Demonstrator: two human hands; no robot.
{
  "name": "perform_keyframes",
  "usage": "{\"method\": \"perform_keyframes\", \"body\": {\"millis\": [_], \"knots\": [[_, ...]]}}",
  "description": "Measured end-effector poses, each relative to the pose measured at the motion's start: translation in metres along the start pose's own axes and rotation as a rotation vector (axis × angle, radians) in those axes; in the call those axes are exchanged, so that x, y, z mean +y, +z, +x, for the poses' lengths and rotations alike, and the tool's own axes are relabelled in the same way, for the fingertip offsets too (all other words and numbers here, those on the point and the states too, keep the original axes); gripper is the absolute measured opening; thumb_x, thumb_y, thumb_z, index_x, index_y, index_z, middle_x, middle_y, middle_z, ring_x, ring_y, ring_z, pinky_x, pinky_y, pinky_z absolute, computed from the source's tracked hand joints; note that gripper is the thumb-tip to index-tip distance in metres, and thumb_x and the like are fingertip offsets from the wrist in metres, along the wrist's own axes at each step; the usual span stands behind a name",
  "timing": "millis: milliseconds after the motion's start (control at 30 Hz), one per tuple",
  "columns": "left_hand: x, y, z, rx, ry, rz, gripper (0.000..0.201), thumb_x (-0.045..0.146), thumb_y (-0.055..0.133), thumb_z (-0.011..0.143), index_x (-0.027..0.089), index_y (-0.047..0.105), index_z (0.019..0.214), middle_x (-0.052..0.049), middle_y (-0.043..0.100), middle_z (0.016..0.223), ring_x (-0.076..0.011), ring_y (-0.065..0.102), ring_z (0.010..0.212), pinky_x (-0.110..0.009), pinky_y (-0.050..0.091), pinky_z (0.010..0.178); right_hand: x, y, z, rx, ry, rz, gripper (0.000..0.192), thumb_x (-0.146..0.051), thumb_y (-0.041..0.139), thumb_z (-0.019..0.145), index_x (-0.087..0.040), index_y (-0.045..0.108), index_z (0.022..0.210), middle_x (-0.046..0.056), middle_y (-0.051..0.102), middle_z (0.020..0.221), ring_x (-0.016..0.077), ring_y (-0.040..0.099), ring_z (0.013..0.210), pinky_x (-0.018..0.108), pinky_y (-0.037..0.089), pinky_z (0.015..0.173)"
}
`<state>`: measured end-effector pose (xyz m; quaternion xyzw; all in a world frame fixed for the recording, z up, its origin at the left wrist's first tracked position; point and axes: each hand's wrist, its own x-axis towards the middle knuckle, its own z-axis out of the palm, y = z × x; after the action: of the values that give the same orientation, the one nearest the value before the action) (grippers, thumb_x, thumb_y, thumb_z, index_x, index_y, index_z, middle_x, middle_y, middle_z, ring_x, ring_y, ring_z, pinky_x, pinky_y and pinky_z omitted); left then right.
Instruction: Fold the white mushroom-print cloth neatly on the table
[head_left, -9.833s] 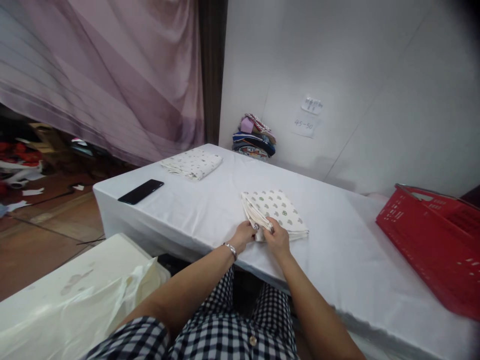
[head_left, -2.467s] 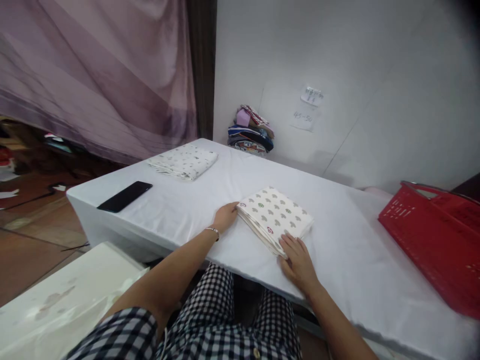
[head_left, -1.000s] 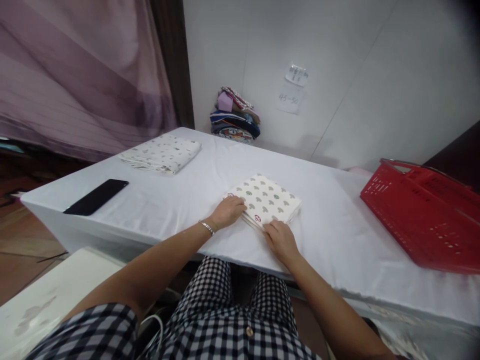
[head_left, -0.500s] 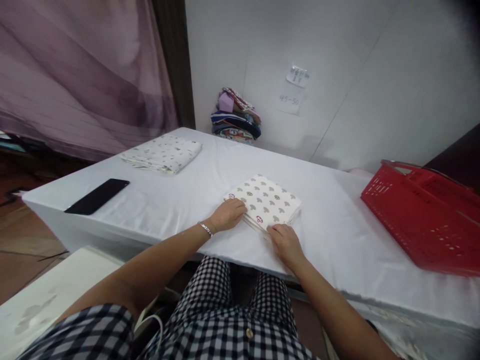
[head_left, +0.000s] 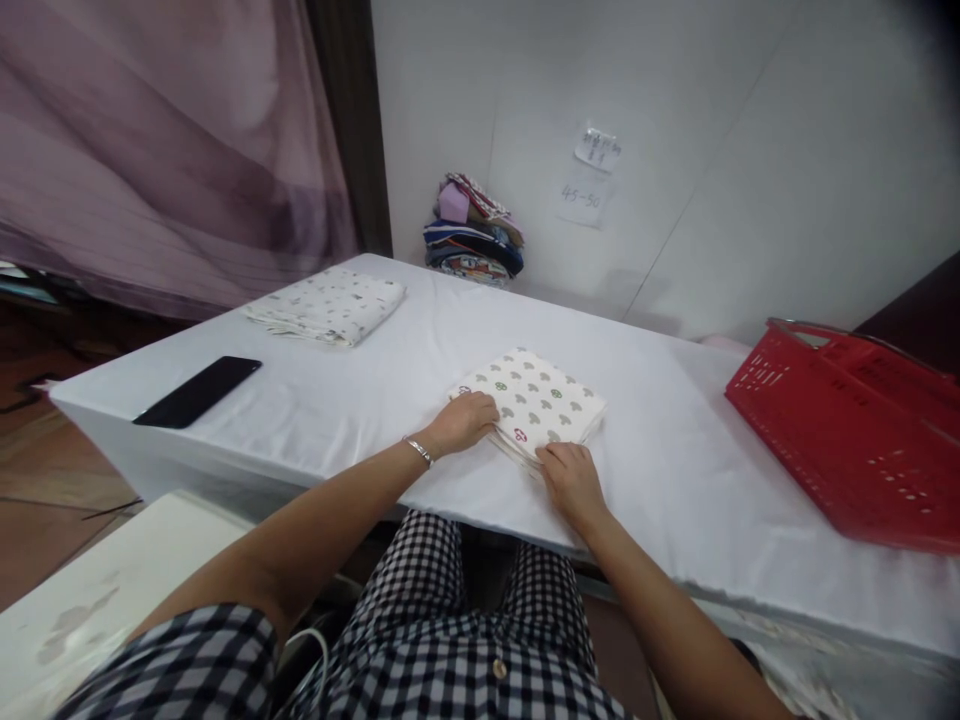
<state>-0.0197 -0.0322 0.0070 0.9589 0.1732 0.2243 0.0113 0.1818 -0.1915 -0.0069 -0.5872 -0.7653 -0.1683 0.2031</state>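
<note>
A folded cream cloth with a grey, green and red print lies near the front edge of the white-covered table. My left hand grips its near left edge, fingers closed over the fabric. At the near right corner, my right hand pinches the layered edge between thumb and fingers. The fingertips of both hands are partly hidden by the hands themselves. A second folded cloth, white with small dark prints, rests at the far left of the table.
A black phone-like slab lies at the left table edge. On the right stands a red plastic basket. Several folded fabrics are stacked against the wall, near paper notes. A pale box-like surface is at lower left.
Almost nothing differs. My hands keep their hold on the cloth's near edge, with only a slight shift of the left hand; the view has moved a little.
</note>
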Motion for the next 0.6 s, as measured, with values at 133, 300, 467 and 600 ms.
{"method": "perform_keyframes", "body": {"millis": [133, 300, 467, 600], "knots": [[0.003, 0.003, -0.001, 0.013, 0.0, 0.013, 0.012, 0.018, 0.048, 0.085, 0.018, 0.059, 0.08, -0.004, 0.057, 0.085, -0.0174, 0.051, 0.083, -0.033, 0.04, 0.075, 0.006, 0.002, -0.001, 0.034, -0.007, 0.009, 0.025, -0.012, 0.045, 0.089, -0.019, 0.065, 0.102, 0.008, 0.063, 0.091, 0.0196, 0.052, 0.086, 0.033, 0.036, 0.078], [0.006, 0.009, -0.006, 0.025, 0.0, 0.084, 0.014, 0.017, 0.044, 0.087, 0.017, 0.056, 0.081, -0.006, 0.056, 0.084, -0.0182, 0.05, 0.082, -0.033, 0.04, 0.074, 0.006, 0.006, -0.008, 0.012, -0.043, 0.074, 0.024, -0.017, 0.047, 0.09, -0.02, 0.064, 0.106, 0.008, 0.063, 0.095, 0.0195, 0.052, 0.089, 0.032, 0.039, 0.079], [0.008, 0.006, -0.006, 0.019, -0.016, 0.083, 0.015, 0.015, 0.043, 0.086, 0.017, 0.055, 0.077, -0.006, 0.057, 0.082, -0.0186, 0.05, 0.081, -0.034, 0.042, 0.074, 0.002, 0.008, -0.015, 0.042, -0.049, 0.096, 0.025, -0.02, 0.046, 0.091, -0.018, 0.062, 0.11, 0.009, 0.062, 0.096, 0.0199, 0.052, 0.09, 0.034, 0.041, 0.08], [0.02, 0.002, -0.002, 0.05, -0.003, -0.062, 0.015, 0.012, 0.051, 0.078, 0.018, 0.057, 0.091, -0.007, 0.061, 0.098, -0.0202, 0.053, 0.096, -0.038, 0.044, 0.083, -0.003, 0.011, -0.019, 0.089, -0.043, 0.077, 0.028, -0.017, 0.047, 0.09, -0.017, 0.06, 0.115, 0.01, 0.061, 0.099, 0.0205, 0.052, 0.093, 0.035, 0.043, 0.08]]}}
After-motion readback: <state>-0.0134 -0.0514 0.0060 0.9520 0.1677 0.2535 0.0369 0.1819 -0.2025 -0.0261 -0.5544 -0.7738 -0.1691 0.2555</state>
